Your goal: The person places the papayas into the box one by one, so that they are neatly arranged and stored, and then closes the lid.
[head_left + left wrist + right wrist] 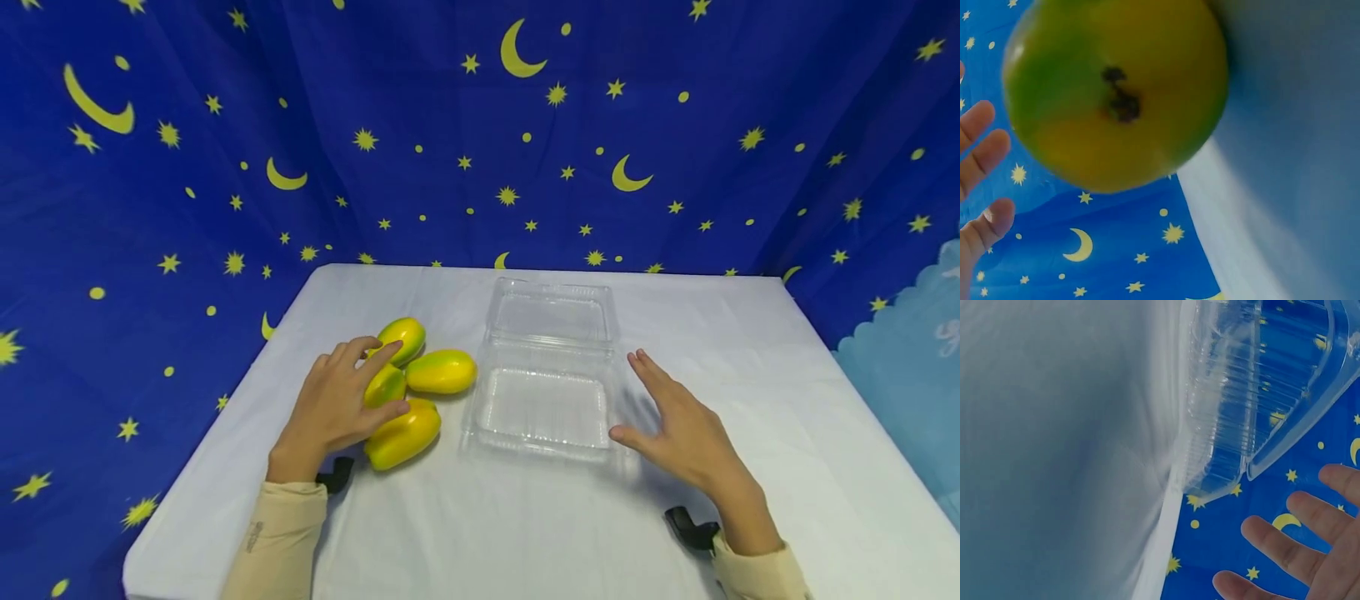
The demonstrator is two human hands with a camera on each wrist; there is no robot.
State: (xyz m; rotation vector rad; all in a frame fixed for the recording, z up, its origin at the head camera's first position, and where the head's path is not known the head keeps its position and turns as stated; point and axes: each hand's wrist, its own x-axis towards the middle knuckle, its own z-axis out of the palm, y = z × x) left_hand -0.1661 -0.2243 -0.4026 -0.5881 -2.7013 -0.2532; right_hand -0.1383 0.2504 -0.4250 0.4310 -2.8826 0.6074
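Several yellow-green oval fruits, mango-like, lie grouped on the left of the table. My left hand (337,406) hovers over the group with its fingers spread. Between its thumb and index finger shows the middle fruit (386,386), partly hidden by the hand. Nearest me lies another fruit (403,435); a fruit's stem end (1119,100) fills much of the left wrist view, apart from the visible fingertips. A clear plastic clamshell box (546,408) stands with its lid laid back. To its right is my right hand (686,429), fingers extended, holding nothing.
One fruit (442,372) lies close to the box's left side, another (402,339) farther back. A white cloth covers the table (495,525). Behind hangs a blue curtain (420,92) with yellow moons and stars. Black wrist mounts (690,529) sit below both hands.
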